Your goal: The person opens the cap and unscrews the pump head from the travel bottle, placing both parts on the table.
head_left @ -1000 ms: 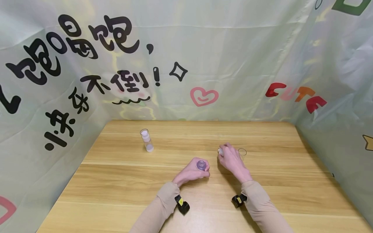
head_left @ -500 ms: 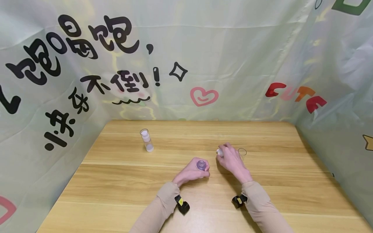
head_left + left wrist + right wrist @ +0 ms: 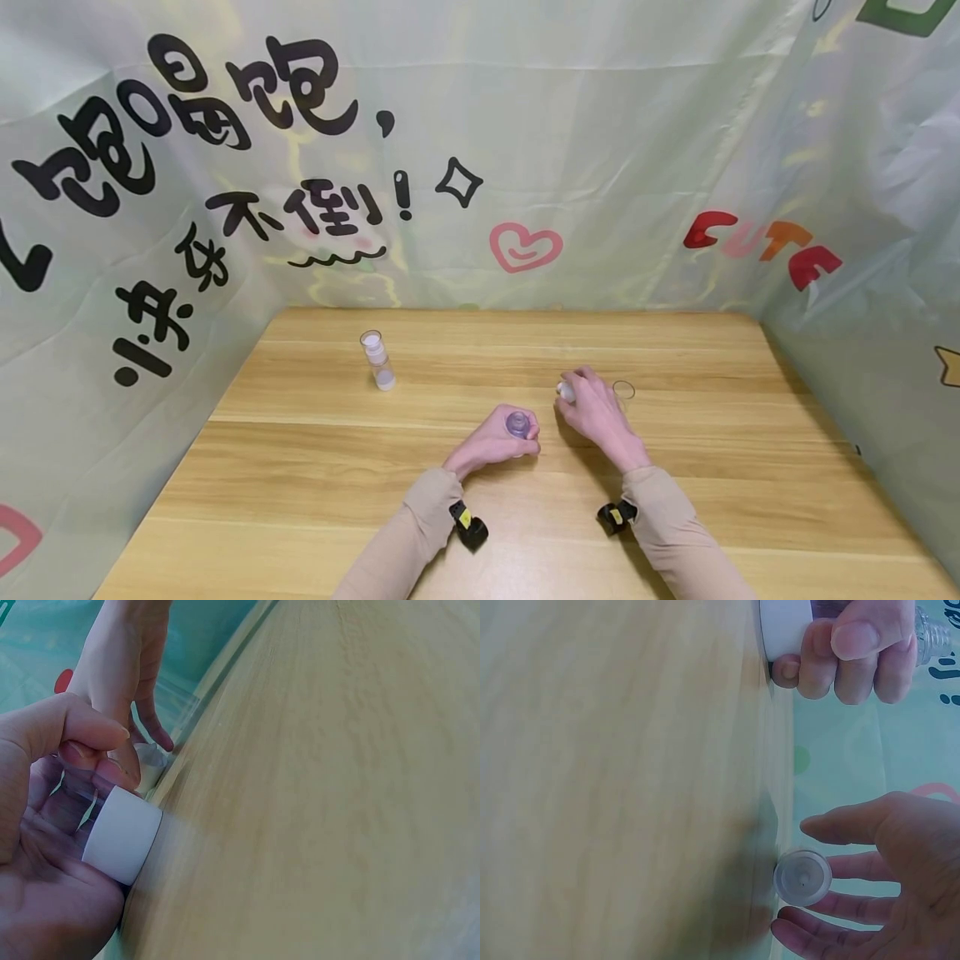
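Note:
My left hand (image 3: pixel 495 437) grips a clear bottle (image 3: pixel 517 425) upright, its threaded neck uncovered at the top. In the left wrist view, the bottle's white base (image 3: pixel 124 835) is at the tabletop, with fingers curled round the clear body. My right hand (image 3: pixel 596 408) is over the table to the right, beside a small white round piece (image 3: pixel 566 392) like a pump top. In the right wrist view, this round piece (image 3: pixel 802 877) lies on the table with its hollow end towards the camera. The thumb stands apart from it; the other fingers extend behind and beside it.
A second clear bottle with a white pump (image 3: pixel 378 362) stands upright at the back left. Just right of my right hand is a clear cap (image 3: pixel 624 390) with a dark-looking rim. Printed curtains (image 3: pixel 600 150) enclose the wooden table (image 3: pixel 300 475) behind and at the sides.
My right hand has shifted slightly left, and the white round piece has moved a little left with it. The left hand and its bottle have stayed in place.

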Demonstrator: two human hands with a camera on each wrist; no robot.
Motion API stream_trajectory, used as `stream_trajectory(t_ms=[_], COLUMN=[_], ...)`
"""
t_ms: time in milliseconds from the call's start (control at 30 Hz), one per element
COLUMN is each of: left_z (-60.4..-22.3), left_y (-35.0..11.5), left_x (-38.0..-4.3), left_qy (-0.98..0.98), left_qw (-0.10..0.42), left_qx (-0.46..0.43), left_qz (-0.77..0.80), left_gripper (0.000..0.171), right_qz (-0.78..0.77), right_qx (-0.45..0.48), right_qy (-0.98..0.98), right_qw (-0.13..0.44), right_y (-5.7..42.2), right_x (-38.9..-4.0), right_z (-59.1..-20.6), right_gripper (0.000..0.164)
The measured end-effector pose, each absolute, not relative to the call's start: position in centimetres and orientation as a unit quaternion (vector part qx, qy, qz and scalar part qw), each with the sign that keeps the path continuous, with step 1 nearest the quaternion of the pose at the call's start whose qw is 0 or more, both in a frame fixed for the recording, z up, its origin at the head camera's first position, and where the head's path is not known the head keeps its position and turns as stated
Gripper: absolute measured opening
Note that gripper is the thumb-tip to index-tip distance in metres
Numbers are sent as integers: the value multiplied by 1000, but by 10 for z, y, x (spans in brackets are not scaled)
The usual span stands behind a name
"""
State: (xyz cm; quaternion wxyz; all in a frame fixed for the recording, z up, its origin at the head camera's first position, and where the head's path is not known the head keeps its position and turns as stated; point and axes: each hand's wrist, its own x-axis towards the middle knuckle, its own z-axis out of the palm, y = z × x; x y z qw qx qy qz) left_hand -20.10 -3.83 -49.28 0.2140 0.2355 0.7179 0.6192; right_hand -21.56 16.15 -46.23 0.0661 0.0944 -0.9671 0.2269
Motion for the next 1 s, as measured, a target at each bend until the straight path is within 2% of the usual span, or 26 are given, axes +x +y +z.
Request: stream_trajectory(t_ms=[200, 433, 667, 833, 1000], left_z=[-493, -494, -492, -492, -489], left_y=[-38, -38, -39, -43, -50], left_x=[-201, -202, -202, -207, -215], left_qy=[717, 715, 724, 721, 730], left_qw=[213, 206, 203, 223, 230], left_qx=[238, 243, 236, 241, 253], left_qz=[619, 622, 615, 611, 592], left_gripper=[22, 21, 19, 10, 31], right_qz=[230, 255, 302, 345, 391], right_qx=[97, 119, 120, 127, 138], right_qy=[-965, -951, -937, -919, -898], right_qw=[73, 131, 131, 142, 147], right_y=[161, 160, 159, 161, 166], right_x=[-213, -209, -201, -196, -191], right_z=[-462, -460, -450, -448, -447], right_gripper=[49, 45, 44, 42, 40])
